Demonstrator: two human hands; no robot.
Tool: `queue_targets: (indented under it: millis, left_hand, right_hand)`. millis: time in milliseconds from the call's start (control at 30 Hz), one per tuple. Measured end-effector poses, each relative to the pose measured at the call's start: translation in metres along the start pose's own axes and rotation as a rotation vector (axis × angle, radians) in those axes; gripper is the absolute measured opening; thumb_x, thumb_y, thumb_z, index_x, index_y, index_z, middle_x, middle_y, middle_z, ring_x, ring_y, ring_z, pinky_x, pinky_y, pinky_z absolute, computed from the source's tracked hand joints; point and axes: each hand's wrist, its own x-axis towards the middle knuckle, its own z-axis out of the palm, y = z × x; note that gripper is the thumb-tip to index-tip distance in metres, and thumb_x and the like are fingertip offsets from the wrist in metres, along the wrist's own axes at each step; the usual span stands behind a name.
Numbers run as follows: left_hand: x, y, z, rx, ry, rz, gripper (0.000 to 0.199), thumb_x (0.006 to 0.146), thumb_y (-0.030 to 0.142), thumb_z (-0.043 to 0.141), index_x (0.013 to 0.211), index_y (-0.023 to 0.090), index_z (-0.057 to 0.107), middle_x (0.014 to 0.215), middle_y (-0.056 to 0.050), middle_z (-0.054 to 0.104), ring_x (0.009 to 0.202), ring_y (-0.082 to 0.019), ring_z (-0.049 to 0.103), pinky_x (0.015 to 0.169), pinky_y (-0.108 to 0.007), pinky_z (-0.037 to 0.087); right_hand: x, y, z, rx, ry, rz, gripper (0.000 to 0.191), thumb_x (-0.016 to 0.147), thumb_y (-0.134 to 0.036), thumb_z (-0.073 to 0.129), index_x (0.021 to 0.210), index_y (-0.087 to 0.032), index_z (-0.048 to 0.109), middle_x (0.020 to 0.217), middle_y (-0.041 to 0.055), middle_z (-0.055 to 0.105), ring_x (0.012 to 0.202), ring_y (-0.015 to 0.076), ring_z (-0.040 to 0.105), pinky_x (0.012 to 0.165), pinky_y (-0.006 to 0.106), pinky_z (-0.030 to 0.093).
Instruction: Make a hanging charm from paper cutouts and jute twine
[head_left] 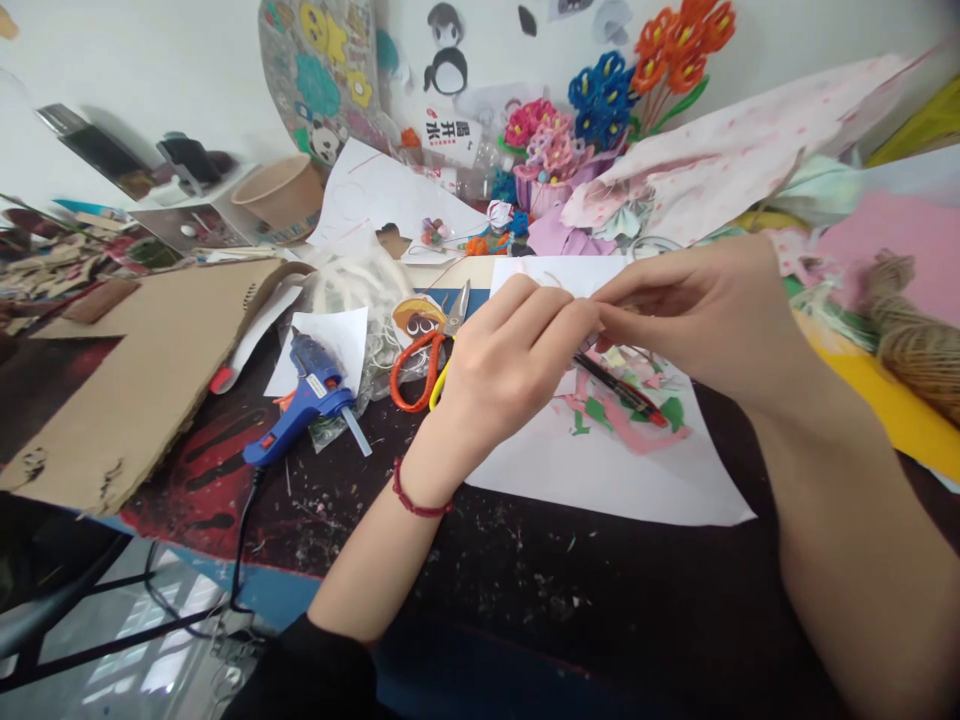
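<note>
My left hand (517, 345), with a dark red bracelet at the wrist, and my right hand (697, 310) meet fingertip to fingertip above a white sheet of paper (570, 475). The fingers of both are closed in a pinch; what they hold is hidden behind them. Below the fingers a dark pen with a red tip (626, 392) slants across green and pink paper scraps (630, 430) on the sheet. Scissors with orange-red wrapped handles (420, 375) lie just left of my left hand, partly covered by it.
A blue glue gun (304, 400) with its cord lies at left on small white paper. Brown cardboard (150, 370) overhangs the table's front edge. Bead flowers (551, 150), a tan bowl (281, 190) and spotted cloth (720, 150) line the back. Twine (919, 345) lies far right.
</note>
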Motion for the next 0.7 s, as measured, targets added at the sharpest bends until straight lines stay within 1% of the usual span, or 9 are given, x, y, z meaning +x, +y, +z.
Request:
queue_targets:
  millis: [133, 233, 300, 533, 700]
  left_hand:
    - [0.0014, 0.0009, 0.0003, -0.024, 0.059, -0.018, 0.014, 0.096, 0.008, 0.050, 0.090, 0.018, 0.057, 0.075, 0.000, 0.063, 0.073, -0.013, 0.055, 0.066, -0.028, 0.046]
    - [0.0043, 0.0031, -0.0020, -0.069, 0.124, -0.077, 0.012, 0.096, 0.010, 0.052, 0.090, 0.018, 0.058, 0.078, -0.001, 0.066, 0.073, -0.013, 0.057, 0.067, -0.028, 0.047]
    - [0.0057, 0.0042, -0.0037, -0.093, 0.142, -0.122, 0.012, 0.096, 0.010, 0.053, 0.089, 0.018, 0.059, 0.078, 0.000, 0.067, 0.073, -0.012, 0.058, 0.069, -0.027, 0.047]
    - [0.0053, 0.0034, -0.0030, -0.150, 0.091, -0.109, 0.013, 0.093, 0.006, 0.056, 0.087, 0.017, 0.061, 0.078, 0.000, 0.068, 0.072, -0.011, 0.057, 0.068, -0.026, 0.047]
    - [0.0051, 0.0036, -0.0035, -0.125, 0.074, -0.122, 0.014, 0.094, 0.006, 0.054, 0.088, 0.017, 0.061, 0.077, 0.000, 0.067, 0.073, -0.011, 0.057, 0.069, -0.025, 0.047]
  right_hand:
    - [0.0010, 0.0009, -0.0003, -0.017, 0.021, -0.018, 0.017, 0.075, -0.038, 0.081, 0.072, -0.022, 0.076, 0.064, 0.0012, 0.071, 0.058, 0.0163, 0.065, 0.053, 0.031, 0.053]
    - [0.0016, 0.0017, -0.0012, -0.025, 0.041, -0.013, 0.019, 0.073, -0.039, 0.082, 0.071, -0.021, 0.076, 0.063, 0.0002, 0.070, 0.057, 0.0153, 0.064, 0.052, 0.030, 0.051]
    - [0.0016, 0.0017, -0.0016, -0.027, 0.045, 0.000, 0.019, 0.073, -0.040, 0.082, 0.072, -0.021, 0.076, 0.062, 0.0000, 0.070, 0.058, 0.0151, 0.064, 0.052, 0.030, 0.051]
    - [0.0006, 0.0010, -0.0017, -0.001, 0.030, 0.015, 0.016, 0.072, -0.038, 0.083, 0.073, -0.024, 0.077, 0.066, -0.0004, 0.071, 0.061, 0.0163, 0.066, 0.055, 0.031, 0.053]
    - [0.0009, 0.0007, -0.0020, 0.010, 0.031, 0.018, 0.017, 0.071, -0.038, 0.083, 0.072, -0.022, 0.076, 0.065, -0.0008, 0.071, 0.061, 0.0153, 0.066, 0.054, 0.030, 0.053]
